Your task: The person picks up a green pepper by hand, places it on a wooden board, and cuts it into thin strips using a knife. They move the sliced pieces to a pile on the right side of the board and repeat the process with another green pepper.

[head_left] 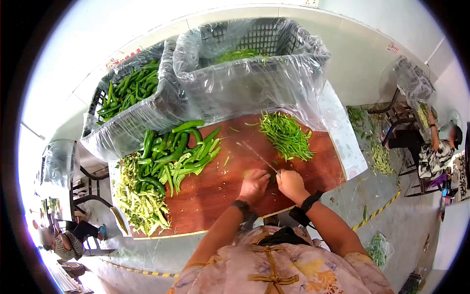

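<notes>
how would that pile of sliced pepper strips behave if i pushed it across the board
The pile of sliced pepper strips would probably spread and shed stragglers rather than slide as one: the strips lie thin, loose and crisscrossed. Each looks light and likely bendy. The wooden cutting board looks smooth, so they should glide.

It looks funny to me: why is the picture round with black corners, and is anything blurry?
Head view: a fisheye lens leaves black corners and bends the wooden board and walls; glare shines on the plastic-lined crates; the knife at the right hand looks faint, slightly smeared.
</notes>
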The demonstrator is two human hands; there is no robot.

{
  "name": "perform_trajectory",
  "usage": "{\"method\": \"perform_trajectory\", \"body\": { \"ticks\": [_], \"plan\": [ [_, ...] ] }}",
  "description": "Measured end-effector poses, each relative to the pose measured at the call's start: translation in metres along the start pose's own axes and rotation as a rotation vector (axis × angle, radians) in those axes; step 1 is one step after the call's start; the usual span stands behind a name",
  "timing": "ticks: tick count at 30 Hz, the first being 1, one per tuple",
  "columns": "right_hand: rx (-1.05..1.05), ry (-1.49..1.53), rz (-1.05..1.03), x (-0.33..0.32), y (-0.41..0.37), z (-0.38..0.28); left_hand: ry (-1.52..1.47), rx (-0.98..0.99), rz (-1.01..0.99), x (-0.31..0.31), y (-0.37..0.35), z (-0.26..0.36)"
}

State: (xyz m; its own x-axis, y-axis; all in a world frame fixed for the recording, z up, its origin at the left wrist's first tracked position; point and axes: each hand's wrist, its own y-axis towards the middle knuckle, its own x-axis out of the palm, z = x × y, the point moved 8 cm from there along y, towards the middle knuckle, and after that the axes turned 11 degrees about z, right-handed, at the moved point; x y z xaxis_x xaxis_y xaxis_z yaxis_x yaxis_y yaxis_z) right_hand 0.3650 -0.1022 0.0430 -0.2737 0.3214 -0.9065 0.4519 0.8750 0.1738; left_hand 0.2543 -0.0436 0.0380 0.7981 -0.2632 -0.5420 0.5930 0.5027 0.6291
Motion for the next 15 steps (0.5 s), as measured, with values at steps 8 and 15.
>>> {"method": "perform_trajectory", "body": {
  "ticks": [8,15],
  "plan": [
    [-0.037,-0.022,-0.063,-0.028,-0.05,0.005,0.066,0.015,-0.004,-0.008,0.005,0.01],
    [-0.054,-0.05,-0.067,-0.017,-0.047,0.006,0.036,0.032,0.004,-0.007,0.003,0.007]
  ]
}}
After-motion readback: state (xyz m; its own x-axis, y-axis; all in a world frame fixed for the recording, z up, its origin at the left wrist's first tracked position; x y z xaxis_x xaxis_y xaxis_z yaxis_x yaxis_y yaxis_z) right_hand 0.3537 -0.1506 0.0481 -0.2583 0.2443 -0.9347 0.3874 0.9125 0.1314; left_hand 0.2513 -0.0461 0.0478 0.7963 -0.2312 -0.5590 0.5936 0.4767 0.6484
